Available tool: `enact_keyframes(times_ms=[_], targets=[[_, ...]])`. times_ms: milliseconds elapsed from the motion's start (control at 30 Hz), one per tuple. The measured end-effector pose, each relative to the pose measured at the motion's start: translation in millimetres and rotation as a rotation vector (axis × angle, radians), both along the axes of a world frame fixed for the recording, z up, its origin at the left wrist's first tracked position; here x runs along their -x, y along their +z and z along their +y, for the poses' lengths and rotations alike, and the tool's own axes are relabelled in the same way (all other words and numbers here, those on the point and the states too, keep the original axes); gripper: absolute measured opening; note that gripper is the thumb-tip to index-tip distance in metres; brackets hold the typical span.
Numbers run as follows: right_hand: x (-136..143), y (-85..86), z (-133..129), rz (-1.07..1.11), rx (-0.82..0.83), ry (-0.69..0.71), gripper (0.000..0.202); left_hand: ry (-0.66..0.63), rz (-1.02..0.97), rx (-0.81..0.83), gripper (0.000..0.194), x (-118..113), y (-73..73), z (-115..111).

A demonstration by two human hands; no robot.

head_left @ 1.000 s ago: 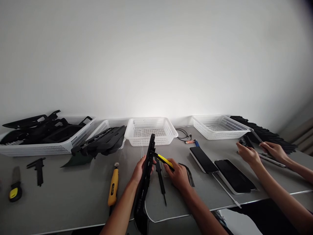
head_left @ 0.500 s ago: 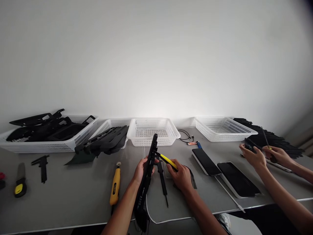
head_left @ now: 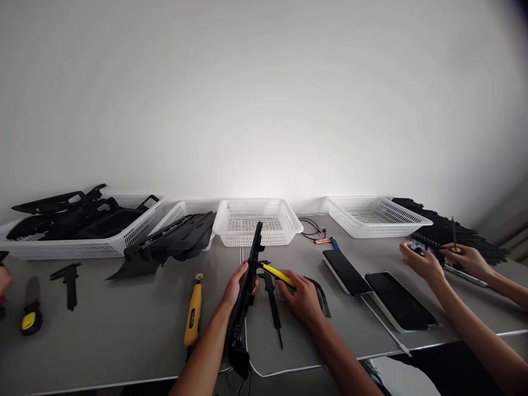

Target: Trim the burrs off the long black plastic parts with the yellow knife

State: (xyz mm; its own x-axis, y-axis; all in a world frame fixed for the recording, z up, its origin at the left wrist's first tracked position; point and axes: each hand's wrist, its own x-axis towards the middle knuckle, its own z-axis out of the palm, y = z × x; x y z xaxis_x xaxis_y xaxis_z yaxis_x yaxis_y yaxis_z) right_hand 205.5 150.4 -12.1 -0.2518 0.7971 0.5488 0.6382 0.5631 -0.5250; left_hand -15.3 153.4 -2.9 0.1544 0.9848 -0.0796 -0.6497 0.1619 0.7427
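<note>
My left hand is closed around a long black plastic part, held on edge and steeply slanted above the table's front. In my right hand is a yellow-handled tool, its dark tip against the side of the part facing it. The exact contact point is too small to make out. Beneath and between my hands lies a black caliper. To the left of my left forearm rests a yellow power tool.
White baskets line the wall, the left ones with black parts. Black-screened devices lie right of centre. A co-worker's hands hold a dark part and a tool at right; another person's hand shows at the left edge.
The black part has turned slightly in my left hand, and the yellow tool has shifted a little left and down. Another person's hand has appeared at the left edge.
</note>
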Motion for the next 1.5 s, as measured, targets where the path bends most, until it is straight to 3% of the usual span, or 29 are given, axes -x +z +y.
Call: enact_keyframes(times_ms=[167, 300, 600, 933, 1167, 1367, 1500], targets=[[-1, -4.7, 5, 0.037, 0.045, -0.119, 0.039, 0.028, 0.031, -0.046, 0.049, -1, 0.5, -4], [-4, -8.0, 8, 0.057, 0.083, -0.232, 0.046, -0.045, 0.016, -0.048, 0.058, 0, 0.7, -7], [-7, -12.9, 15, 0.096, 0.127, -0.306, 0.059, -0.167, 0.016, -0.092, 0.082, 6, -2.8, -5], [-2, -3.5, 9, 0.026, -0.011, -0.016, 0.034, -0.008, 0.035, -0.045, 0.088, 6, 2.8, -5], [-4, -4.6, 11, 0.085, 0.027, -0.026, 0.036, -0.025, 0.024, -0.056, 0.083, 7, 2.4, -5], [-7, -8.0, 18, 0.286, 0.082, -0.178, 0.045, -0.138, -0.011, -0.086, 0.073, 6, 0.1, -6], [-7, -6.7, 17, 0.288, 0.088, -0.150, 0.043, -0.136, -0.024, -0.083, 0.074, 5, 0.5, -7]])
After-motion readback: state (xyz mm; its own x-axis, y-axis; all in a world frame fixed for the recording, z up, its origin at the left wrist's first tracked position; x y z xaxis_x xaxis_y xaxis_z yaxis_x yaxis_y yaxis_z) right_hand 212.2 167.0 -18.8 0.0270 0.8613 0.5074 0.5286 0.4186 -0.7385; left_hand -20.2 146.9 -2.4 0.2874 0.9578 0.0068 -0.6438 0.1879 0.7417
